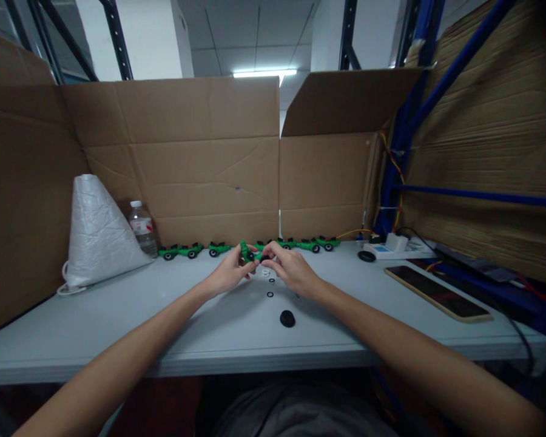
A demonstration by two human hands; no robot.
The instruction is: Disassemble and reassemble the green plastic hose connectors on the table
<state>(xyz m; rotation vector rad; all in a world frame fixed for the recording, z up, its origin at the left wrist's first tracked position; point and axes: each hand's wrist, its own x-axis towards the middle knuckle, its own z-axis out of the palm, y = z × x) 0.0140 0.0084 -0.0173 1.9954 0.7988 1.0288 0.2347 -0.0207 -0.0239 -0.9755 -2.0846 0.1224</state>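
Note:
My left hand (227, 273) holds a small green toy vehicle (247, 252) up over the table, its fingers wrapped round the body. My right hand (292, 271) is closed at the toy's right end, thumb and fingertips at a small dark part (264, 258). Below the hands on the white table (227, 337) lie small white pieces (266, 273), a little black ring (270, 294) and a round black part (287, 318). Behind them stands a row of green toy cars with black wheels (182, 250), partly hidden by my hands.
A silvery bag (97, 233) and a plastic bottle (142, 227) stand at the back left. At the right lie a phone (437, 292), a power strip (403, 247), cables and a black disc (366, 256). Cardboard walls (200, 164) surround the table.

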